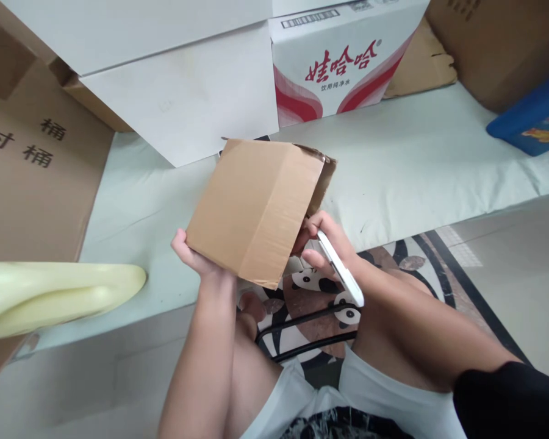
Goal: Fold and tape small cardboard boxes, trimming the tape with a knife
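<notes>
A small brown cardboard box is held up, tilted, over the front edge of the covered table. My left hand grips its lower left corner, the thumb outside and the other fingers hidden beneath. At the box's right end, where torn flaps stand out, my right hand is closed around a slim white utility knife. Its handle points down towards my lap, and no blade shows. Some fingertips of this hand reach under the flap, partly hidden by the box.
White cartons and a red-and-white water carton stand behind on the pale green cloth. A large cardboard box is at left, a blue container at right. A pale yellow object juts in from the left.
</notes>
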The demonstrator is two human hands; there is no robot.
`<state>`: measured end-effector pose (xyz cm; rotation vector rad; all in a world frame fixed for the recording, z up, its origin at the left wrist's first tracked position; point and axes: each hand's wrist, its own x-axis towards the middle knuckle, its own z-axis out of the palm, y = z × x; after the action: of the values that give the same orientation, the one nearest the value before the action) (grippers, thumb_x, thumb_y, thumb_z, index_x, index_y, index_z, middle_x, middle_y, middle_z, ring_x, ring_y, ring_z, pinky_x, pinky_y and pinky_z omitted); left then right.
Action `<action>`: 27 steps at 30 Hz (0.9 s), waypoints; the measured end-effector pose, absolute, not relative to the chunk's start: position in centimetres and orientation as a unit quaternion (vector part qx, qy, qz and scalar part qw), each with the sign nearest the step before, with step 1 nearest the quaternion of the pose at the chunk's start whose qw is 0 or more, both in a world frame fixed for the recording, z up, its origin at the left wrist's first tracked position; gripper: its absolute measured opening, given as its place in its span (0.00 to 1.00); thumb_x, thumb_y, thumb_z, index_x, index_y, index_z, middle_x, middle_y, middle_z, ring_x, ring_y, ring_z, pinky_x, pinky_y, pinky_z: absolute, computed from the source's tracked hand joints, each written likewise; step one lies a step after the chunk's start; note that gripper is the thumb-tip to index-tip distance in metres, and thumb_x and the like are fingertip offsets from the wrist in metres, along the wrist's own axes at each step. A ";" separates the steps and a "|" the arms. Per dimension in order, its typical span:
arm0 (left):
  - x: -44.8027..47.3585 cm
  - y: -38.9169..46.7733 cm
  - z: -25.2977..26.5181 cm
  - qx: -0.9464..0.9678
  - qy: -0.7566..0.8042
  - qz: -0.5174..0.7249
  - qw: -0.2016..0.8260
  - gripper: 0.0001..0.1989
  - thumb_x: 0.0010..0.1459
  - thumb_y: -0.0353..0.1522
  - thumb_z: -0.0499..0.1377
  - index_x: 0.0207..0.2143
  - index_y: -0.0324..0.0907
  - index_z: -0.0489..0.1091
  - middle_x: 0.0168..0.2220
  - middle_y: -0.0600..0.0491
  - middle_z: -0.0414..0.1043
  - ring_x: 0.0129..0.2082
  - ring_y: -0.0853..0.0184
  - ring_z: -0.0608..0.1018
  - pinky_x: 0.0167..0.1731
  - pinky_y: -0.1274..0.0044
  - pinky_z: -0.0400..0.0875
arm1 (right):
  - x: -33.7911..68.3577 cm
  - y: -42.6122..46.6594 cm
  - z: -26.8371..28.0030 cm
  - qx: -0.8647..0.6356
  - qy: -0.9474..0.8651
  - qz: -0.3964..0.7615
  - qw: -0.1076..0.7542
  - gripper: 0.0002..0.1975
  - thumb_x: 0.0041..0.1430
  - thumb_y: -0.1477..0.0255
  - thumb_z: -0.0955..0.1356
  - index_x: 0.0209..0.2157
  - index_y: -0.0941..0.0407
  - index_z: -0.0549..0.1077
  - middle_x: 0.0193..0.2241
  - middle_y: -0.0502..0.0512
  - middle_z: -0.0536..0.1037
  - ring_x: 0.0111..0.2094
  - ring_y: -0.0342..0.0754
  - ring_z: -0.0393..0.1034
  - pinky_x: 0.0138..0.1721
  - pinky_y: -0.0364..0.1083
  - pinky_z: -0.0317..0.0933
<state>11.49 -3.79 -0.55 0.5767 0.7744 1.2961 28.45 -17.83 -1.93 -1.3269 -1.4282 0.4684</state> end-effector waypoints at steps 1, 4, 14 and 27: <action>11.3 -3.7 -0.5 0.246 0.343 0.582 0.695 0.17 0.53 0.47 0.54 0.31 0.42 0.67 0.30 0.51 0.72 0.32 0.62 0.75 0.33 0.73 0.68 | 28.6 -18.0 -1.7 -0.543 -0.605 0.214 0.541 0.22 0.66 0.46 0.62 0.37 0.49 0.53 0.27 0.47 0.78 0.30 0.51 0.73 0.44 0.58 0.63; 10.8 -3.6 -0.5 0.237 0.337 0.584 0.700 0.17 0.53 0.48 0.53 0.30 0.42 0.64 0.29 0.52 0.70 0.31 0.63 0.73 0.32 0.73 0.66 | 29.0 -18.4 -1.1 -0.508 -0.646 0.238 0.518 0.19 0.68 0.51 0.64 0.38 0.49 0.53 0.33 0.50 0.82 0.36 0.52 0.77 0.47 0.58 0.61; 11.0 -4.5 0.1 0.263 0.320 0.539 0.733 0.20 0.54 0.51 0.52 0.26 0.44 0.58 0.27 0.52 0.66 0.27 0.63 0.68 0.30 0.70 0.64 | 28.4 -18.8 -2.1 -0.499 -0.716 0.223 0.434 0.19 0.65 0.53 0.67 0.40 0.50 0.56 0.30 0.47 0.76 0.32 0.49 0.70 0.46 0.55 0.58; 11.4 -3.6 -1.3 0.289 0.332 0.500 0.746 0.23 0.48 0.54 0.65 0.37 0.46 0.71 0.44 0.48 0.77 0.51 0.53 0.79 0.48 0.68 0.75 | 27.7 -17.7 -2.5 -0.613 -0.586 0.073 0.525 0.14 0.58 0.74 0.68 0.33 0.51 0.56 0.27 0.44 0.72 0.29 0.47 0.67 0.38 0.50 0.53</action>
<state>11.41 -3.56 -1.27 0.6332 0.7262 1.0946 27.70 -17.74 -2.49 -1.4655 -1.4018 0.1744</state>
